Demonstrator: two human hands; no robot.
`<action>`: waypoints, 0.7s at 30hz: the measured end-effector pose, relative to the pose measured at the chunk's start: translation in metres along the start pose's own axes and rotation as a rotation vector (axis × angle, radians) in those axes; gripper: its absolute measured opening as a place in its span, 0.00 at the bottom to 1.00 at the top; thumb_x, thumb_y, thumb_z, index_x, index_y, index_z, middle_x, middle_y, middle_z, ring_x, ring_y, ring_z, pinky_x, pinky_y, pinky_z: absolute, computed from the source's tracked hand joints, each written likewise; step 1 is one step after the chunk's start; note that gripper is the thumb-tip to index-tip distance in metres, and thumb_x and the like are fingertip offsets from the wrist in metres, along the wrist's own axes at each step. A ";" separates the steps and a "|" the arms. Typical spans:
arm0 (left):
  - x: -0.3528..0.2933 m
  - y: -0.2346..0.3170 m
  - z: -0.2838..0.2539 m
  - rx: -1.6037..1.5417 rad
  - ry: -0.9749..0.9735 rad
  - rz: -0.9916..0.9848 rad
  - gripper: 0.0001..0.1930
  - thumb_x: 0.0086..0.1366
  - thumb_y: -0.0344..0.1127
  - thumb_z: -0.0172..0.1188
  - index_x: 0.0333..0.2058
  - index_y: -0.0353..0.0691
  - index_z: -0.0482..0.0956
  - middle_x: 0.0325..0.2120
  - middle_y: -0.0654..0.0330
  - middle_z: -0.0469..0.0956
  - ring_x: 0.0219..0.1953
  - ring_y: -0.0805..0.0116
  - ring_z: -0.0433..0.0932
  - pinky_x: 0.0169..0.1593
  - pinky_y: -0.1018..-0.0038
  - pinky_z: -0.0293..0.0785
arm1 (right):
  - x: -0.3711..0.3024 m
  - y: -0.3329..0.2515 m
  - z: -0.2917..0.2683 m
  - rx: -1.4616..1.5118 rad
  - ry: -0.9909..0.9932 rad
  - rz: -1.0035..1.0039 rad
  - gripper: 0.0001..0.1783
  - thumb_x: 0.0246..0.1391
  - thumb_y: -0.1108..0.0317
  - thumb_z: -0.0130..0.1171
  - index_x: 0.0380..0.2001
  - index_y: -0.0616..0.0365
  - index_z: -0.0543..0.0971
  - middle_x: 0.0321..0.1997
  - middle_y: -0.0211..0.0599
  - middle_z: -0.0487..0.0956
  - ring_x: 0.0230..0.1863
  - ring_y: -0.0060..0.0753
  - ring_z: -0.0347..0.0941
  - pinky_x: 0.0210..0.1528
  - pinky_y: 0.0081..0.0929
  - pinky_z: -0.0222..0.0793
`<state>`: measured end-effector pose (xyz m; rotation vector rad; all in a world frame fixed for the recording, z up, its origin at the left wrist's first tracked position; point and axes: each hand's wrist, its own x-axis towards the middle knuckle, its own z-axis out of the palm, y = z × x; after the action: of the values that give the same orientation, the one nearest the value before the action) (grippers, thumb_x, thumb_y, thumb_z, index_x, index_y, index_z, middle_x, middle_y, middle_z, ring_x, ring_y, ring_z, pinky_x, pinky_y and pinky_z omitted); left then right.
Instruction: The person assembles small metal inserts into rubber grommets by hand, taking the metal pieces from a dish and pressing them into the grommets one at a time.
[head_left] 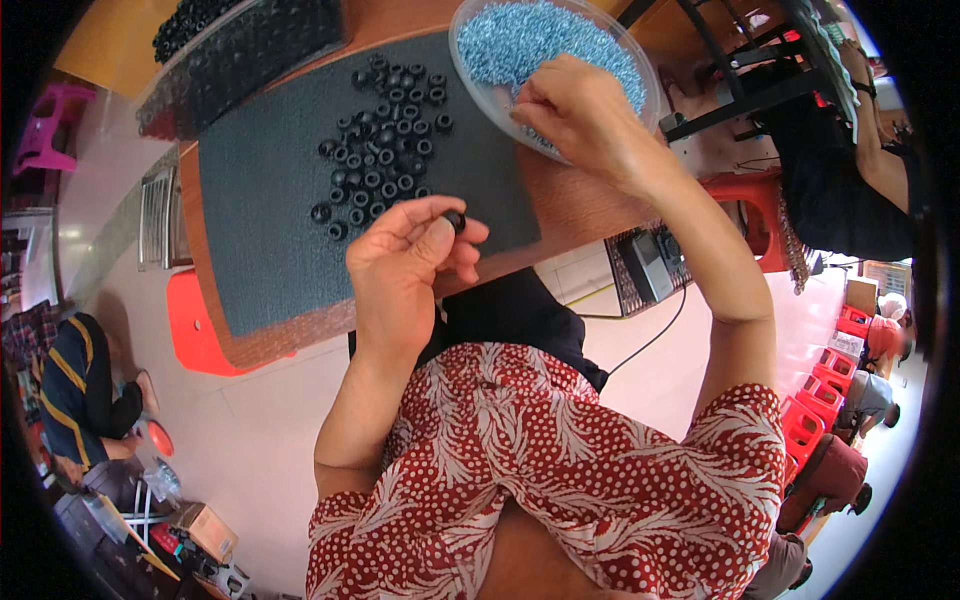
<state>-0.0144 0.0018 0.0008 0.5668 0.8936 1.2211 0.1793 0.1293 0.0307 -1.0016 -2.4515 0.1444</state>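
Between the thumb and fingers of my left hand (405, 255) is a small black ring-shaped part (455, 221), held over the near side of the dark mat (265, 230). Many like it lie loose in a cluster of black ring-shaped parts (385, 145) just beyond that hand. My right hand (575, 105) is at the near side of a clear round bowl (467, 85), its fingers curled together. Whatever those fingertips may hold is hidden. Tiny shiny blue pieces (530, 40) fill the bowl.
A clear bin (250, 65) of black parts stands at the table's far left. The wooden table edge (560, 215) runs close to me. Red stools (815, 395) and several people are off to the right; another person (85, 385) is at lower left.
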 end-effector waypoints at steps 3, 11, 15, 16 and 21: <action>0.000 0.002 -0.001 -0.047 0.007 0.016 0.09 0.62 0.27 0.51 0.40 0.29 0.72 0.31 0.50 0.78 0.25 0.72 0.76 0.29 0.78 0.75 | -0.004 -0.041 -0.017 0.441 -0.157 0.223 0.09 0.44 0.67 0.60 0.21 0.63 0.77 0.20 0.40 0.75 0.24 0.33 0.73 0.26 0.28 0.66; 0.002 -0.002 -0.004 -0.013 0.014 0.079 0.09 0.60 0.27 0.55 0.39 0.29 0.75 0.27 0.54 0.78 0.24 0.73 0.75 0.28 0.79 0.75 | -0.005 -0.062 -0.015 0.846 -0.533 0.421 0.12 0.46 0.65 0.61 0.23 0.66 0.78 0.16 0.27 0.72 0.22 0.13 0.64 0.24 0.18 0.61; -0.001 -0.004 -0.006 -0.001 0.011 0.097 0.09 0.59 0.26 0.56 0.39 0.29 0.75 0.27 0.56 0.78 0.24 0.74 0.75 0.27 0.80 0.74 | -0.002 -0.065 -0.013 0.918 -0.582 0.519 0.13 0.46 0.64 0.61 0.22 0.67 0.78 0.17 0.27 0.73 0.22 0.13 0.64 0.23 0.17 0.61; -0.001 -0.003 -0.006 0.012 0.020 0.093 0.09 0.59 0.26 0.55 0.39 0.29 0.75 0.27 0.56 0.78 0.24 0.73 0.75 0.27 0.80 0.74 | -0.002 -0.065 -0.012 0.914 -0.582 0.514 0.13 0.46 0.64 0.61 0.22 0.67 0.78 0.17 0.27 0.73 0.22 0.13 0.64 0.23 0.17 0.61; -0.004 -0.007 -0.004 -0.051 0.027 0.073 0.09 0.60 0.25 0.54 0.39 0.28 0.74 0.28 0.54 0.78 0.25 0.71 0.76 0.27 0.79 0.76 | -0.009 -0.075 -0.008 0.900 -0.427 0.520 0.10 0.46 0.67 0.63 0.21 0.63 0.76 0.17 0.23 0.71 0.22 0.10 0.63 0.21 0.13 0.57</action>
<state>-0.0144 -0.0041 -0.0062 0.5474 0.8681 1.3160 0.1412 0.0682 0.0543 -1.1863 -1.9784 1.5976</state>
